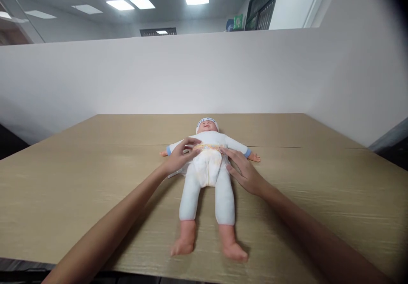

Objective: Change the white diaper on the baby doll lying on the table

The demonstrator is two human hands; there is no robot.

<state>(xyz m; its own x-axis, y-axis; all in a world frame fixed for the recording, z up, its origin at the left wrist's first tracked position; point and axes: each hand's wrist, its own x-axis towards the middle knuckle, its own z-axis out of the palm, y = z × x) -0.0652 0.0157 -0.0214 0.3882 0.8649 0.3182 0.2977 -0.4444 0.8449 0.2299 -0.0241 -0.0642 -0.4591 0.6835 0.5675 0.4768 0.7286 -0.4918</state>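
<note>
A baby doll in a white suit and white cap lies on its back on the wooden table, feet towards me. A white diaper with a yellow waistband wraps its hips. My left hand is at the doll's left side by the waist, fingers curled and pinched on the diaper's waistband. My right hand rests on the other side of the diaper, fingers stretched out and pressed flat against its edge.
A white partition wall stands behind the table's far edge. A seam crosses the tabletop just behind the doll's arms. The table's near edge runs below my forearms.
</note>
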